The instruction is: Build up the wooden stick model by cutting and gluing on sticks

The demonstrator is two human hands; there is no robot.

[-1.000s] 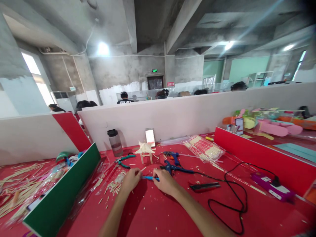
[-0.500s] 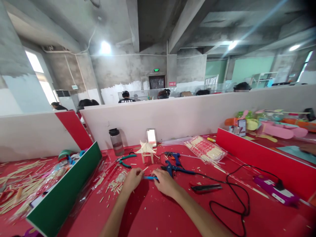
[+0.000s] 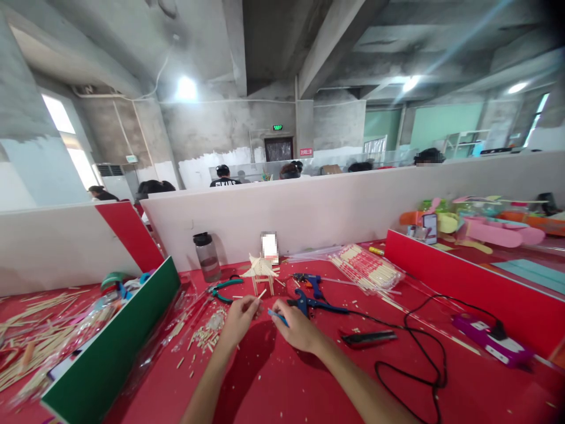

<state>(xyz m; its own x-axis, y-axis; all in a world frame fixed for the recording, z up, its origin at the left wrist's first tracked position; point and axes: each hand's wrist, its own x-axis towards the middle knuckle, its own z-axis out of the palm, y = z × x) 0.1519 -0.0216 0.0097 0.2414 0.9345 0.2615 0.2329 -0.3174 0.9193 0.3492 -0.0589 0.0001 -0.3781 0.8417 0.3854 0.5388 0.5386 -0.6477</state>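
Observation:
My left hand [image 3: 241, 317] pinches a short wooden stick [image 3: 262, 294] that points up and to the right. Beside it, my right hand [image 3: 295, 325] is closed on a slim blue tool [image 3: 278, 317], which slants toward the left hand without visibly touching it. Just beyond both hands stands a small model [image 3: 261, 271] of pale sticks with a pointed roof and thin legs. Teal-handled pliers [image 3: 225, 290] lie left of the model. A blue cutter [image 3: 309, 301] and a blue glue gun [image 3: 311, 282] rest to its right.
Stick offcuts [image 3: 206, 334] lie left of my left hand. A black knife [image 3: 369, 337], a cable and a purple power strip [image 3: 492, 340] are on the right. Behind are a bottle [image 3: 206, 258], bundled sticks [image 3: 367, 268] and a white partition [image 3: 309, 209]. Green [image 3: 115, 344] and red dividers [image 3: 468, 285] flank the table.
The blue tool has swung from nearly level to a slant, and its tip has moved away from my left hand. The short stick in my left hand now points more steeply upward.

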